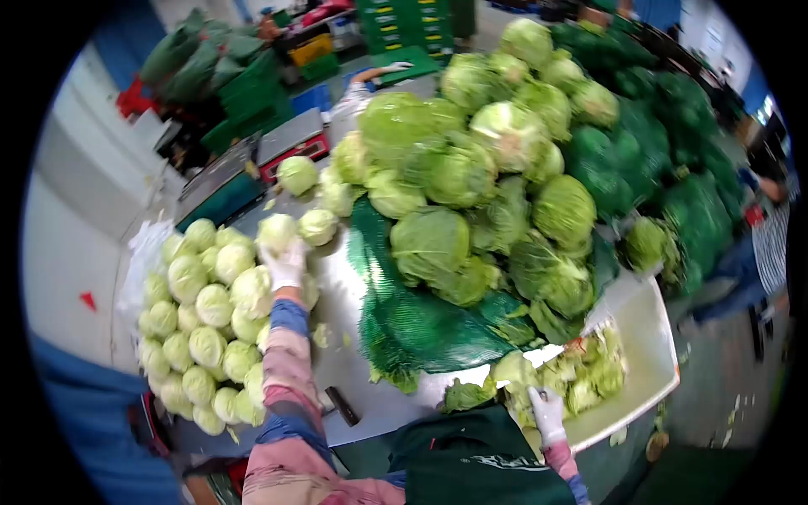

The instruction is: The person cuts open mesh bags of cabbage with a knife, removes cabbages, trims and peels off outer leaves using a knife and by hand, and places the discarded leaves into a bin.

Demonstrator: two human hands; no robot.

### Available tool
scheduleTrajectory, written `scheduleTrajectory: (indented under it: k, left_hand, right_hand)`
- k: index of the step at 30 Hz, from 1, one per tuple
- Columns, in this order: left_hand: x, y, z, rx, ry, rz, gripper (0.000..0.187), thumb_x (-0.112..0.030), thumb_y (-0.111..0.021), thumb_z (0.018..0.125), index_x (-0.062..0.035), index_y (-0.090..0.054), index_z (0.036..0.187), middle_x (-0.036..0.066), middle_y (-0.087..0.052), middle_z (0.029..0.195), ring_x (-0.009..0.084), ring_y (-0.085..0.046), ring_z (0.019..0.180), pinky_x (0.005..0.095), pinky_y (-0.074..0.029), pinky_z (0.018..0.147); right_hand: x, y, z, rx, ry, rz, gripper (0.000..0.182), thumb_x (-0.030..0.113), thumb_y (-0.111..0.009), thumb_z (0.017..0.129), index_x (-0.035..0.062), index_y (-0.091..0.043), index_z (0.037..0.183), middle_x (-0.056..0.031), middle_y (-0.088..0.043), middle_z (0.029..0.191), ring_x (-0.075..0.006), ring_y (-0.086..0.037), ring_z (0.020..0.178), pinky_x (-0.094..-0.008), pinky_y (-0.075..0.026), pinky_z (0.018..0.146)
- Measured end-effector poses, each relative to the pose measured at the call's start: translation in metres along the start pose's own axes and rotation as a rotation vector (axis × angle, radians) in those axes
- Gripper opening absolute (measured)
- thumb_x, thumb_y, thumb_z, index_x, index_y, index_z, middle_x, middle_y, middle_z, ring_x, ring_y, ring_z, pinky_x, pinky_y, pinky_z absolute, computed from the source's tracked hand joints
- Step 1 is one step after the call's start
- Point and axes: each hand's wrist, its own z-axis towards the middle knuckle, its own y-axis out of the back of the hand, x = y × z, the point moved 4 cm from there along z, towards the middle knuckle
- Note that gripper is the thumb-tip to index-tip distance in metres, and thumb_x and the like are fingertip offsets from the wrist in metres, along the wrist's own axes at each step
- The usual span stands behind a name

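Observation:
My left hand [287, 264], in a white glove, reaches forward and grips a pale trimmed cabbage [277, 231] at the upper edge of a trimmed pile. Several pale cabbages [214, 305] are heaped just left of that arm. My right hand [548, 414], also gloved, is low at the near side of a white tub [648, 370] holding loose cabbage leaves [581, 391]. Its fingers look extended and apart beside the leaves, with nothing clearly held. Leafy untrimmed cabbages [431, 240] rise in a large mound between and beyond my hands, partly on green mesh [412, 324].
A dark handle-like object [342, 406] lies on the metal table [341, 286] near my left forearm. Scales [290, 145] stand at the far left. Full green mesh sacks [699, 215] pile up at right. Another person's arm [370, 76] reaches in behind the mound.

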Motion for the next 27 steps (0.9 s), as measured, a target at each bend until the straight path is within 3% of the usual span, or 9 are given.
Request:
scheduleTrajectory:
  k: [2,4,6,7,11,17,22,23,27]
  left_hand:
    - [0.017,-0.028,0.000,0.226,-0.149,0.403,0.066,-0.045,-0.055,0.094,0.0012,-0.037,0.138,0.022,-0.049,0.134,0.0337,-0.049,0.124,0.0446,-0.044,0.105]
    - [0.043,-0.068,-0.035,0.232,0.118,0.262,0.066,-0.044,-0.053,0.096,0.0011,-0.034,0.139,0.024,-0.050,0.133,0.0336,-0.050,0.123,0.0439,-0.044,0.105]
    - [0.103,-0.097,-0.098,0.749,0.308,0.899,0.065,-0.043,-0.051,0.097,-0.0001,-0.032,0.142,0.023,-0.047,0.137,0.0334,-0.049,0.125,0.0429,-0.044,0.104]
    - [0.129,-0.100,-0.120,0.718,0.287,1.085,0.072,-0.042,-0.059,0.093,0.0007,-0.030,0.143,0.024,-0.044,0.139,0.0323,-0.048,0.127,0.0411,-0.046,0.102]
    - [0.198,-0.099,-0.156,0.891,-0.415,1.916,0.114,-0.054,-0.082,0.066,0.0074,-0.026,0.144,0.027,-0.038,0.140,0.0373,-0.037,0.132,0.0408,-0.031,0.110]
    - [0.195,-0.152,-0.192,0.698,-1.141,1.686,0.106,-0.048,-0.082,0.068,0.0033,-0.027,0.143,0.027,-0.035,0.140,0.0387,-0.032,0.131,0.0472,-0.027,0.110]
    - [0.177,-0.253,-0.079,0.382,-0.866,1.356,0.126,-0.052,-0.086,0.061,0.0082,-0.016,0.146,0.032,-0.026,0.148,0.0402,-0.022,0.140,0.0459,-0.018,0.115]
    - [0.182,-0.264,-0.064,0.333,-0.653,1.420,0.131,-0.055,-0.087,0.056,0.0098,-0.017,0.146,0.031,-0.026,0.148,0.0382,-0.024,0.140,0.0431,-0.021,0.115]
    - [0.192,-0.272,-0.032,0.445,-0.598,1.349,0.116,-0.052,-0.091,0.050,0.0121,-0.038,0.131,0.025,-0.053,0.127,0.0312,-0.054,0.116,0.0373,-0.043,0.099]
  right_hand:
    - [-0.008,-0.001,0.000,-0.014,-0.012,-0.019,0.024,0.023,-0.068,0.089,-0.0006,-0.065,0.087,-0.0005,-0.057,0.062,-0.0068,-0.052,0.047,-0.0228,-0.040,0.043]
    - [-0.005,-0.006,0.000,0.006,-0.012,-0.036,0.024,0.023,-0.068,0.089,-0.0009,-0.065,0.087,-0.0010,-0.058,0.063,-0.0070,-0.053,0.048,-0.0228,-0.041,0.045]
    - [-0.002,-0.014,0.001,0.058,-0.035,-0.037,0.024,0.022,-0.068,0.090,-0.0020,-0.065,0.089,-0.0017,-0.060,0.065,-0.0071,-0.054,0.051,-0.0225,-0.044,0.048]
    - [0.001,-0.016,0.001,0.059,-0.036,-0.028,0.024,0.022,-0.068,0.090,-0.0020,-0.065,0.089,-0.0017,-0.060,0.065,-0.0071,-0.054,0.051,-0.0225,-0.044,0.048]
    - [0.004,-0.021,-0.003,0.113,-0.074,0.026,0.023,0.019,-0.066,0.091,-0.0034,-0.064,0.093,-0.0031,-0.062,0.068,-0.0079,-0.056,0.053,-0.0226,-0.044,0.050]
    - [-0.022,-0.004,-0.003,0.002,0.064,-0.099,0.024,0.021,-0.066,0.090,-0.0034,-0.065,0.094,-0.0044,-0.064,0.069,-0.0090,-0.056,0.052,-0.0240,-0.045,0.050]
    - [-0.002,-0.001,-0.009,0.005,-0.024,-0.009,0.023,0.020,-0.066,0.089,-0.0026,-0.066,0.093,-0.0051,-0.064,0.069,-0.0089,-0.057,0.052,-0.0235,-0.045,0.049]
    - [-0.003,-0.003,-0.008,0.004,-0.011,-0.008,0.023,0.020,-0.066,0.089,-0.0026,-0.066,0.093,-0.0051,-0.064,0.069,-0.0089,-0.057,0.052,-0.0235,-0.045,0.049]
    - [0.004,-0.010,-0.010,0.024,-0.017,0.111,0.022,0.018,-0.066,0.090,-0.0040,-0.065,0.095,-0.0051,-0.065,0.071,-0.0099,-0.059,0.055,-0.0246,-0.047,0.049]
